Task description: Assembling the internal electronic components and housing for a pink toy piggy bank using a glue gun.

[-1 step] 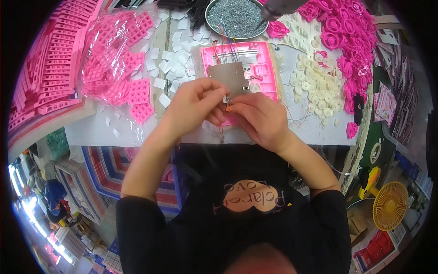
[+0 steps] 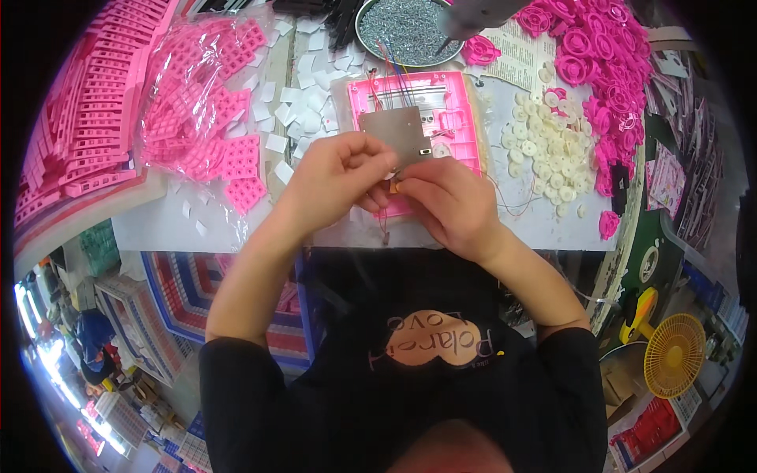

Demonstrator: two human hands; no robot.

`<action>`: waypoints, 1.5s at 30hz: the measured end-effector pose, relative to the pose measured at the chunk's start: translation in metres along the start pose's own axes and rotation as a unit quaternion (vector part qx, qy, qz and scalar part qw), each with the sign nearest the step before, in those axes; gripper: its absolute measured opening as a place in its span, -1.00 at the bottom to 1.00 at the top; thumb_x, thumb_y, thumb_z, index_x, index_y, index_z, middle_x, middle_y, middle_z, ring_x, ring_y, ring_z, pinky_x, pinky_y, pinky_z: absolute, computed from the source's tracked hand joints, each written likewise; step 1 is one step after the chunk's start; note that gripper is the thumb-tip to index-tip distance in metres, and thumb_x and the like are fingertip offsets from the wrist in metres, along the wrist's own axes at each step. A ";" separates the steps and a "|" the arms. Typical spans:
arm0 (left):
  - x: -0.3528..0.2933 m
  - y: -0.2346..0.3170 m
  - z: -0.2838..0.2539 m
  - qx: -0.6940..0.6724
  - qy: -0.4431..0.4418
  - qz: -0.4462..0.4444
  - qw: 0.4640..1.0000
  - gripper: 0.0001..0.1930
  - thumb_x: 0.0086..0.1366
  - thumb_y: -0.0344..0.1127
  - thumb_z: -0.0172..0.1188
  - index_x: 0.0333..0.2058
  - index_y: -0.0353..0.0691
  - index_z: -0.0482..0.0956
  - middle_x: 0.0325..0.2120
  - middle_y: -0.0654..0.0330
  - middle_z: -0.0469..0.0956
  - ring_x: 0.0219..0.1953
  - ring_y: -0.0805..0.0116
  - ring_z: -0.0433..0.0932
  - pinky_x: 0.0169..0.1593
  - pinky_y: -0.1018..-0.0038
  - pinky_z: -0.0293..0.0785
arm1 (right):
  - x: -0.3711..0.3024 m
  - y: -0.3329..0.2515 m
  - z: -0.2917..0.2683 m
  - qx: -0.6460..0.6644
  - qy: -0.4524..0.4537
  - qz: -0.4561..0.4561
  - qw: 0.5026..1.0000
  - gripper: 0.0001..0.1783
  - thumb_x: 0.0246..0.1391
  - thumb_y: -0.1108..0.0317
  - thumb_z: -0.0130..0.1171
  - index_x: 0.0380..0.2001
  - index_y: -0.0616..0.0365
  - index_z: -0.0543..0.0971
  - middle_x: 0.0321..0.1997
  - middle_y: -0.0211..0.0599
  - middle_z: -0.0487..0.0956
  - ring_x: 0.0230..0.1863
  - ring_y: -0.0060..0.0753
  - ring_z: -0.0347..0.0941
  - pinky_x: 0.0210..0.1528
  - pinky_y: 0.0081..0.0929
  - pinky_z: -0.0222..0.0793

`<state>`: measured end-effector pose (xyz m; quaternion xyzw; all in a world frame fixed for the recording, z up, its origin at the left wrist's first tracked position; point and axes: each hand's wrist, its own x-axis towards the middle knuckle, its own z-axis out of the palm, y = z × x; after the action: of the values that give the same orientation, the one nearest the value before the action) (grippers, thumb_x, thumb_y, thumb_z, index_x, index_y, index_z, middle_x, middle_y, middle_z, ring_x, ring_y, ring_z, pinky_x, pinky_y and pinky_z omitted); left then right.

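Both hands meet over the near edge of a pink plastic housing (image 2: 465, 130), which lies open side up on the table. A grey-brown circuit board (image 2: 398, 134) rests over it, with red, blue and other thin wires at its far edge. My left hand (image 2: 343, 177) has thumb and forefinger pinched at a small part with a whitish edge, mostly hidden by the fingers. My right hand (image 2: 453, 201) pinches a small orange-brown piece (image 2: 394, 187) right beside those fingertips; its kind is too small to make out. Thin red wires hang below the left fingers.
White round plastic pieces (image 2: 552, 150) lie to the right, magenta rose-shaped parts (image 2: 599, 71) beyond. A bowl of screws (image 2: 406, 35) stands at the back under a dark tool (image 2: 477, 17). On the left are white paper squares (image 2: 288, 114), bagged pink keypads (image 2: 197, 102) and stacked pink strips (image 2: 95, 94).
The whitish part between my fingertips shows less than before. The dark tool over the screw bowl has shifted slightly left. My hands have hardly moved.
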<state>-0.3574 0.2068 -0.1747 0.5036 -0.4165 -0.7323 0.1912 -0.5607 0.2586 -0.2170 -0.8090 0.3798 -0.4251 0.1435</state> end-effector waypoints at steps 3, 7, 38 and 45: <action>0.002 0.002 -0.008 0.144 -0.015 0.037 0.989 -0.85 0.31 -0.43 0.26 -0.17 -0.34 0.62 -0.40 0.26 0.63 -0.50 0.59 0.57 -0.43 0.64 0.48 | 0.001 -0.003 -0.001 -0.039 -0.023 -0.001 0.999 -0.69 -0.21 0.45 0.35 -0.26 0.10 0.66 -0.23 -0.36 0.59 -0.28 -0.30 0.54 -0.44 -0.45 0.47; 0.001 -0.013 -0.007 0.308 0.035 0.236 0.921 -0.86 0.25 -0.46 0.31 -0.21 -0.31 0.62 -0.40 0.28 0.64 -0.50 0.57 0.51 -0.43 0.58 0.43 | -0.001 -0.003 -0.002 -0.108 -0.062 0.004 0.992 -0.73 -0.19 0.42 0.29 -0.30 0.05 0.67 -0.30 -0.43 0.55 -0.28 -0.35 0.48 -0.48 -0.48 0.43; -0.031 -0.062 -0.008 0.528 0.013 0.448 0.721 -0.58 -0.02 -0.55 0.32 -0.13 -0.05 0.66 -0.15 0.11 0.52 -0.20 0.10 0.55 -0.26 0.33 0.49 | 0.006 -0.019 -0.015 -0.097 -0.229 0.079 0.965 -0.56 -0.04 0.39 0.30 -0.02 0.18 0.63 -0.33 -0.36 0.52 -0.23 -0.27 0.45 -0.26 -0.34 0.48; -0.017 -0.042 -0.023 0.315 -0.028 0.354 0.880 -0.85 0.20 -0.45 0.30 -0.23 -0.21 0.62 -0.26 0.16 0.64 -0.45 0.39 0.54 -0.39 0.50 0.44 | 0.010 -0.017 -0.020 -0.094 -0.249 0.056 0.962 -0.58 -0.03 0.36 0.28 -0.04 0.19 0.63 -0.36 -0.36 0.52 -0.26 -0.28 0.47 -0.26 -0.38 0.47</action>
<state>-0.3238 0.2335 -0.2016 0.3361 -0.7808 -0.4597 0.2570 -0.5654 0.2648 -0.1898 -0.8765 0.4150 -0.1637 0.1810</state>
